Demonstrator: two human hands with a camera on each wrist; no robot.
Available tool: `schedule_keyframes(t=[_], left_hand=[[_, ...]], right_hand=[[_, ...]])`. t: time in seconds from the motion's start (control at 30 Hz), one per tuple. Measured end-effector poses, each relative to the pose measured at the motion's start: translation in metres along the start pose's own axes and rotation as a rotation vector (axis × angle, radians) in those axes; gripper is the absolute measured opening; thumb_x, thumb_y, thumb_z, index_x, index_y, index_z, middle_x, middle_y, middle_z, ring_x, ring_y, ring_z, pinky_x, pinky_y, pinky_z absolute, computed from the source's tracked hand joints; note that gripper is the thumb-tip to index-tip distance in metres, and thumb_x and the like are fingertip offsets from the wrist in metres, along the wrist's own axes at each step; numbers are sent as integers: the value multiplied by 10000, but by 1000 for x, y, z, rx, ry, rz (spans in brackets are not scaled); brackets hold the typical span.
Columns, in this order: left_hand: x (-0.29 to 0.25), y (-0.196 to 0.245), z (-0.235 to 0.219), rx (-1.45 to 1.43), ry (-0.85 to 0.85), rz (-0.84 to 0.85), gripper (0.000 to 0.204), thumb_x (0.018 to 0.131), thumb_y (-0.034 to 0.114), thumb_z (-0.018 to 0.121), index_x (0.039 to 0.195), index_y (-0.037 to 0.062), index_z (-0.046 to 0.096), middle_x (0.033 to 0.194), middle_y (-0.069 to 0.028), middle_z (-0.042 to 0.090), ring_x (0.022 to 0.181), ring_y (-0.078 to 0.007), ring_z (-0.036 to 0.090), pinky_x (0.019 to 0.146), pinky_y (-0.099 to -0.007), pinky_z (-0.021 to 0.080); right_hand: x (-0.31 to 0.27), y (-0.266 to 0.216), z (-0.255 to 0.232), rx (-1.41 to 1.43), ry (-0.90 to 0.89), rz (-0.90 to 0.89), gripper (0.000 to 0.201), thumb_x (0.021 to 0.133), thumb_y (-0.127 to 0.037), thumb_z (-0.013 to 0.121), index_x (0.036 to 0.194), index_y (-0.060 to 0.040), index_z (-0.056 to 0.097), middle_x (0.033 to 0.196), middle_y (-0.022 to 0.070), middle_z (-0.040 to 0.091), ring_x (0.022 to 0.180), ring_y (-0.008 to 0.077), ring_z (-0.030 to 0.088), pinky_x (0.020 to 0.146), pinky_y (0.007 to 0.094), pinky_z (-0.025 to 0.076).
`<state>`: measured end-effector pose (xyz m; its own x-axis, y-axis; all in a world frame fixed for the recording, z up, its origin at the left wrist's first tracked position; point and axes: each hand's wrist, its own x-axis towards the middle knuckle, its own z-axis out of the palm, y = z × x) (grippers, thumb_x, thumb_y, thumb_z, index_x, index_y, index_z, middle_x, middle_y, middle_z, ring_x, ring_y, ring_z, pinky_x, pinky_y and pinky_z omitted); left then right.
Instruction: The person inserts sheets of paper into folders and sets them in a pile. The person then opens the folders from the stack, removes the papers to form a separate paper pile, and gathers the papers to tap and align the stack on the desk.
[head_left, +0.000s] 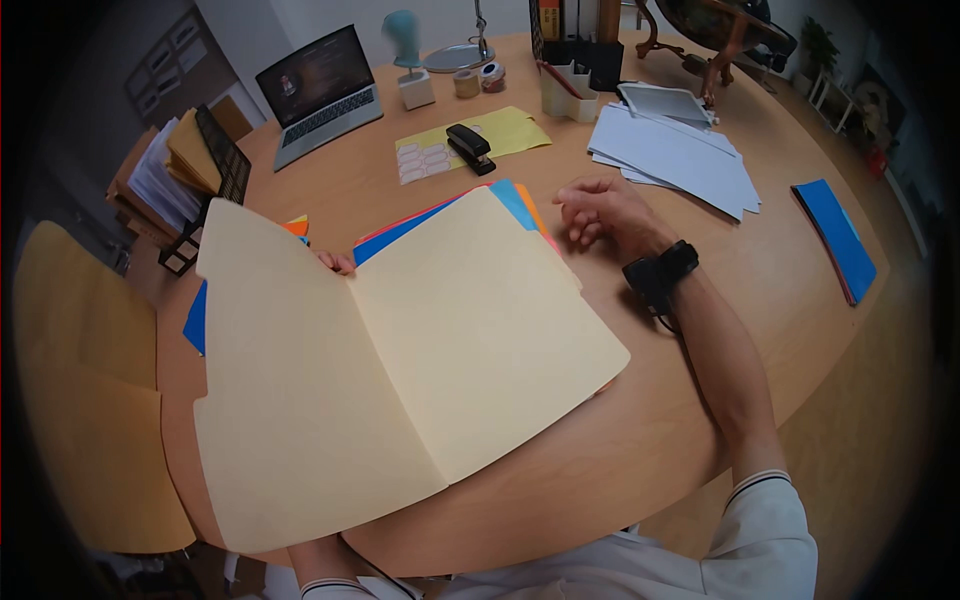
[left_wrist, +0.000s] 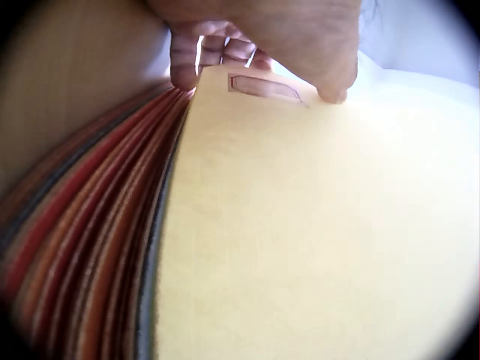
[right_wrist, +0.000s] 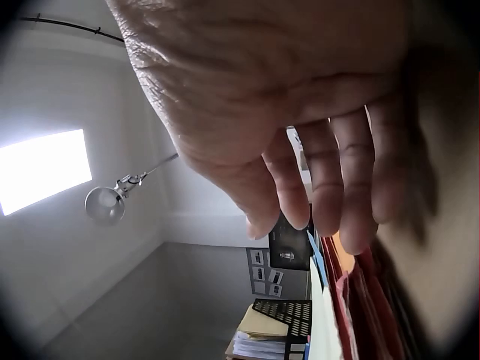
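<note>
A cream manila folder (head_left: pixel 480 340) lies spread on a stack of coloured folders (head_left: pixel 515 205), its left flap (head_left: pixel 290 390) raised at a slant. My left hand (left_wrist: pixel 262 41) holds the folder at its top edge, thumb against the outer cover beside a small red-edged label (left_wrist: pixel 264 88). Its fingers reach past that edge, close by the stack's layered side. In the head view only some fingers show beside the fold; the flap hides the rest. My right hand (head_left: pixel 605 212) rests on the desk right of the stack, fingers loosely bent and holding nothing.
A black stapler (head_left: pixel 470 148) sits on a yellow sheet (head_left: pixel 515 130) beyond the stack. White papers (head_left: pixel 670 160) lie at the back right, a blue folder (head_left: pixel 835 240) near the right edge. A laptop (head_left: pixel 325 95) and a file rack (head_left: pixel 222 150) stand back left.
</note>
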<state>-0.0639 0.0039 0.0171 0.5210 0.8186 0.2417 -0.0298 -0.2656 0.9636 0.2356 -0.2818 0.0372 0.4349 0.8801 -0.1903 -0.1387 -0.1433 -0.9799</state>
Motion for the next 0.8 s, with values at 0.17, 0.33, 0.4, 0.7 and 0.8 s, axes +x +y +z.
schedule_keyframes(t=[0.17,0.33,0.4,0.7,0.8], left_hand=[[-54,-8,-11,13,4,11,257,1017,268,649,1067,21,599,828,12,609,876,-84,606,848,-248,507],[-56,-7,5,53,-9,105,235,906,128,786,963,33,579,799,-4,623,726,-52,612,650,-175,482],[-60,2,9,70,-6,64,242,902,126,790,966,26,579,773,4,618,707,-51,609,637,-175,480],[-58,-8,2,42,137,77,213,901,89,781,942,20,584,740,-7,645,640,-38,578,577,-191,457],[-57,-9,1,-79,240,108,194,918,87,763,928,33,577,749,-10,641,651,-39,572,593,-191,459]], right_hand=[[3,10,22,-283,-141,-121,306,860,-318,798,799,-43,677,706,23,644,569,71,575,554,211,464],[0,5,26,-301,-104,-23,334,910,-336,750,757,-60,643,631,4,613,527,86,596,504,216,460],[3,8,25,-284,-90,-31,350,928,-348,732,751,-62,638,617,5,605,511,91,600,483,216,456],[1,7,24,-267,-75,-30,459,954,-423,699,660,-88,591,553,-13,545,462,79,552,428,217,417],[1,7,23,-276,-81,-48,464,896,-441,763,647,-91,588,535,-24,513,451,75,507,417,232,371]])
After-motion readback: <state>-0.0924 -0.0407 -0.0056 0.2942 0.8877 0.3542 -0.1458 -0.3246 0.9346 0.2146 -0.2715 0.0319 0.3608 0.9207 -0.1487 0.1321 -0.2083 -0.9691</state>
